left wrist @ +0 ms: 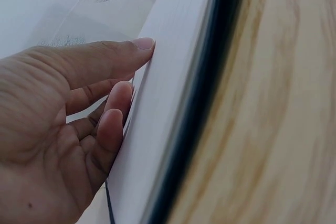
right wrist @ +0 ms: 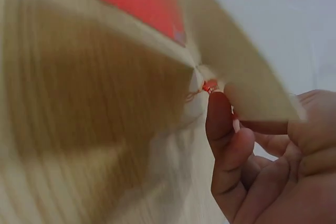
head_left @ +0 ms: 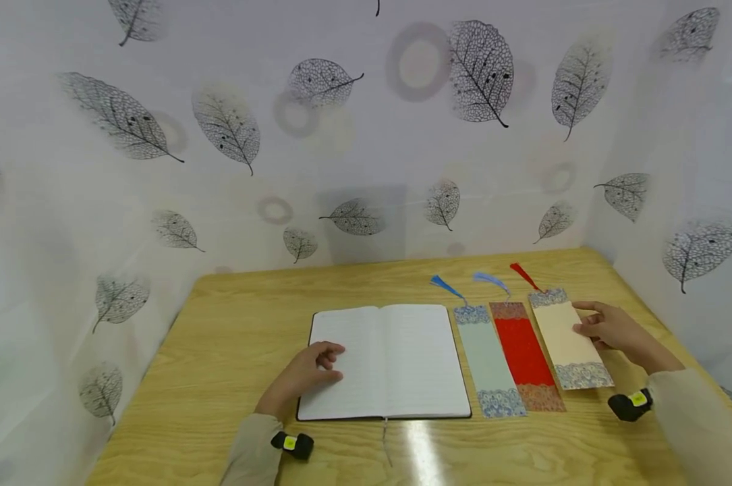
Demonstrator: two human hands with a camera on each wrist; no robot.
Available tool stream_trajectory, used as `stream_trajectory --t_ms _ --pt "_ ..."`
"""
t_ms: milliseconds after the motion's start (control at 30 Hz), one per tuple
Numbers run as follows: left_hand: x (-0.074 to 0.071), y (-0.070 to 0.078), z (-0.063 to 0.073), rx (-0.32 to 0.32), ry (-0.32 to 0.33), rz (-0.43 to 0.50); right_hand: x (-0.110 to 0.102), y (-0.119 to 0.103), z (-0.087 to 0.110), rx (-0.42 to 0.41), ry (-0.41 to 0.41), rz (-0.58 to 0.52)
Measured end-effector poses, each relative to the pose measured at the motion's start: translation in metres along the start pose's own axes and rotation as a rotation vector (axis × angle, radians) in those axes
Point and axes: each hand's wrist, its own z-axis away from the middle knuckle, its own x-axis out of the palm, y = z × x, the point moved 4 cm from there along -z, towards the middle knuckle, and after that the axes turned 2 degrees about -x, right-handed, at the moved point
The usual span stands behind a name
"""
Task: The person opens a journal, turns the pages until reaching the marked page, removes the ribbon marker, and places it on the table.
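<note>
An open lined notebook [head_left: 423, 361] lies on the table, its ribbon hanging from the lower edge. Over its left page rests my left hand [head_left: 305, 372], fingers loosely bent; the left wrist view shows the thumb and fingertips right at the white pages [left wrist: 170, 61]. On the right, my right hand [head_left: 617, 331] pinches the right edge of a cream bookmark [head_left: 561, 331] with patterned ends and a red tassel [head_left: 525, 275]. The right wrist view has this bookmark [right wrist: 236, 56] tilted up off the wood, fingers partly behind it.
Beside the notebook lies a pale green bookmark [head_left: 488, 361] with a blue tassel [head_left: 446, 286]. Next to it is a red bookmark [head_left: 525, 351] with a light blue tassel [head_left: 489, 277]. A leaf-patterned white curtain [head_left: 366, 155] surrounds the wooden table [head_left: 220, 351] at the back and sides.
</note>
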Motion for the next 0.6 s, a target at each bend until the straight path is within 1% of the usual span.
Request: stream_trajectory --t_ms 67,167,200,333,400,467,600 --pt "0.001 0.0 -0.001 -0.013 0.007 -0.005 -0.001 0.004 0.002 -0.02 -0.004 0.013" --pt "0.001 0.0 -0.001 -0.03 0.016 -0.012 -0.001 0.01 0.001 -0.043 0.013 0.073" --pt "0.0 0.0 -0.001 -0.033 0.018 -0.015 -0.001 0.011 0.0 -0.045 0.022 0.104" --pt "0.0 0.001 -0.002 -0.038 0.021 -0.019 0.001 0.012 -0.001 -0.05 0.063 0.289" --pt "0.0 0.001 -0.002 -0.036 0.02 -0.02 0.003 0.011 -0.001 -0.058 0.058 0.369" --pt "0.0 0.001 -0.002 -0.034 0.017 -0.02 0.005 0.01 0.0 -0.059 0.046 0.427" --pt "0.001 0.001 -0.001 -0.024 0.011 -0.02 0.007 0.008 0.001 -0.036 0.03 0.474"
